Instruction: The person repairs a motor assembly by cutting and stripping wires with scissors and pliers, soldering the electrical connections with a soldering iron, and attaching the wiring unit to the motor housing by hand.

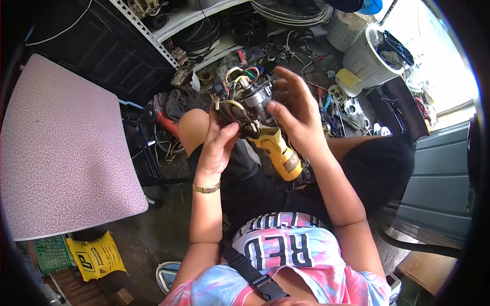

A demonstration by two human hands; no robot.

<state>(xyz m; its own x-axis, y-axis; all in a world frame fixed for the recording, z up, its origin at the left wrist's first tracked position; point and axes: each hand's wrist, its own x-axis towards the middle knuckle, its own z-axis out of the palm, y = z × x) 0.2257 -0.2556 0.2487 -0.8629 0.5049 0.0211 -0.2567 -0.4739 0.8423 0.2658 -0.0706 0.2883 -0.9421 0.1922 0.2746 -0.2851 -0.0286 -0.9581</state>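
Note:
A small motor assembly (252, 97) with a dark metal body and several coloured wires is held up above the lap. My left hand (219, 145) grips its lower left side, the thumb lying across the front and the other fingers hidden behind it. On the right side, my right hand (301, 115) has its fingers apart, the thumb at the edge of the motor body. A yellow tool housing (280, 155) lies just below the motor, between the legs; part of its upper end is covered by the motor.
A pink speckled table (71, 148) stands at the left. Scattered tools and metal parts (352, 107) lie on the floor at the right, near a white perforated basket (370, 58). Shelving (178, 23) is ahead. A red tool (167, 124) lies beyond the left knee.

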